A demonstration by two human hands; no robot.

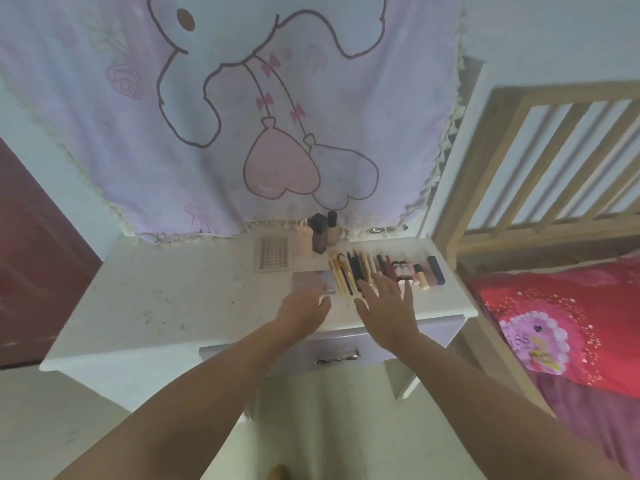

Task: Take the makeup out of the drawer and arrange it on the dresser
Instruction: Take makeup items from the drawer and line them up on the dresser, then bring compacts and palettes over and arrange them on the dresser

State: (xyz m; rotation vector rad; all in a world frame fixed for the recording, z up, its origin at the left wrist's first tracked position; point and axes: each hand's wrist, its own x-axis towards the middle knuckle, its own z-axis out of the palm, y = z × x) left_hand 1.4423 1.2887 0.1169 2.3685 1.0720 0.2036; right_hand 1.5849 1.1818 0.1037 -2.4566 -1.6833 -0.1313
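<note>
A row of makeup pencils and brushes [349, 270] lies on the white dresser top [173, 289], with several small lipstick tubes and bottles [415, 270] to their right. My left hand [304, 306] rests its fingertips on a flat lilac palette [313, 280] just left of the pencils. My right hand [388, 303] hovers flat with fingers spread over the near ends of the pencils and holds nothing. Three foundation bottles [320, 233] stand upright at the back. A sheet of stick-on gems [273, 253] lies beside them. The lilac drawer front [346, 351] sits below my wrists, almost closed.
A pink cartoon cloth [242, 116] hangs over the mirror behind the dresser. A wooden bed frame [519, 150] and a red quilt [571, 323] stand close on the right. A dark red door [31, 254] is on the left. Pale floor lies below.
</note>
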